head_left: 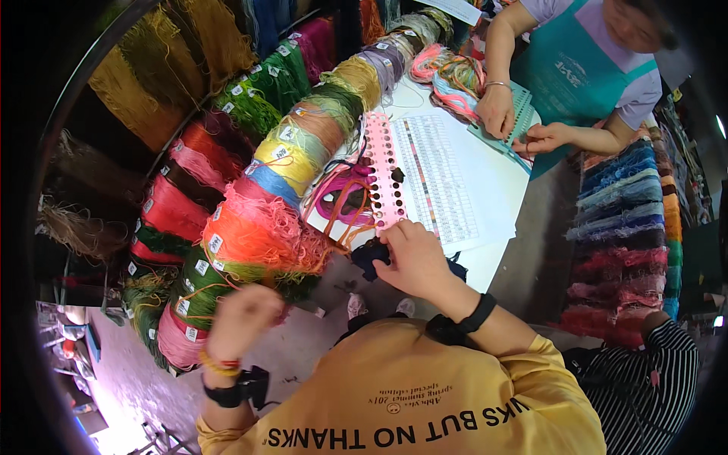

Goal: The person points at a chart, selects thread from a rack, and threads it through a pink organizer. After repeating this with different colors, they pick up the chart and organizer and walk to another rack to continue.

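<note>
A pink thread card [385, 182] with rows of punched holes lies on the white table, with magenta, brown and dark threads looped along its left side. At its lower end my right hand [413, 258] is closed, fingertips on the card edge. A dark navy thread bundle [367, 256] sits beside that hand, partly covered by it. My left hand [246, 317] is smeared by motion, in front of the green skeins [199, 292] at the near end of a long roll of colored threads. Its fingers and anything in them cannot be made out.
A printed color chart [440, 178] lies right of the card. Across the table, a co-worker in a teal apron [557, 72] handles a green punched card [519, 114] near multicolored skeins [455, 80]. Racks of hanging threads [618, 227] stand at right, more at left. Someone in stripes is lower right.
</note>
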### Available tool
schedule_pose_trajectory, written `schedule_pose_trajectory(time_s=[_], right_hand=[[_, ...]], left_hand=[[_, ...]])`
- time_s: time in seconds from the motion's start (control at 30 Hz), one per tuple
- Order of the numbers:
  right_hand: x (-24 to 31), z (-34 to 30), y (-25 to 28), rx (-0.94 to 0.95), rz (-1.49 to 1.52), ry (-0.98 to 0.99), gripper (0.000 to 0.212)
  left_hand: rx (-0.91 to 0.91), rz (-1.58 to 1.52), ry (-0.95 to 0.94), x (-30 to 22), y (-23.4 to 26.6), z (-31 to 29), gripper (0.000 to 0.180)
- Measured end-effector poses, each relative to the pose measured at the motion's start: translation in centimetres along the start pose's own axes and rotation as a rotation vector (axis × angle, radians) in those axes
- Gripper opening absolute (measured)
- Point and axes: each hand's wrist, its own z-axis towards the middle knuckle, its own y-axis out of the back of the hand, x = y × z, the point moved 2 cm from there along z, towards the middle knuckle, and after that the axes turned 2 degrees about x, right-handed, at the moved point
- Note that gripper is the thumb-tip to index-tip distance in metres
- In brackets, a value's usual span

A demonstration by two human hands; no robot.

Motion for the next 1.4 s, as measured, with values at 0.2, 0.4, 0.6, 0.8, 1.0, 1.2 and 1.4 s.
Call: schedule_pose_trajectory(time_s=[0.2, 0.4, 0.6, 0.8, 1.0, 1.2, 1.4], right_hand=[[-2.2, -1.0, 4.2, 0.029, -0.033, 0.006, 0.023], [-3.9, -0.7, 5.7, 0.105, -0.065, -0.094, 0.020], [-4.2, 0.8, 4.7, 0.213, -0.213, -0.138, 0.026], [-5.5, 1.7, 4.8, 0.259, -0.301, -0.279, 0.038], [-6.7, 1.4, 4.4, 0.283, -0.312, -0.319, 0.046], [-6.7, 1.1, 4.2, 0.280, -0.317, -0.314, 0.048], [-7.1, 1.0, 3.9, 0.256, -0.269, -0.304, 0.048]], left_hand=[[-0.142, 0.446, -0.326, -0.1, -4.6, 1.9, 0.020], [-0.127, -0.024, -0.298, -1.2, -8.1, 7.3, 0.013], [-0.039, -0.179, -0.140, -0.3, -11.5, 12.1, 0.020], [-0.037, -0.185, -0.141, -0.8, -12.2, 13.2, 0.022], [-0.027, -0.038, -0.077, -1.5, -12.1, 13.2, 0.026], [-0.032, -0.030, -0.062, -1.9, -12.2, 13.2, 0.026], [-0.047, -0.059, -0.067, -1.5, -12.4, 13.5, 0.026]])
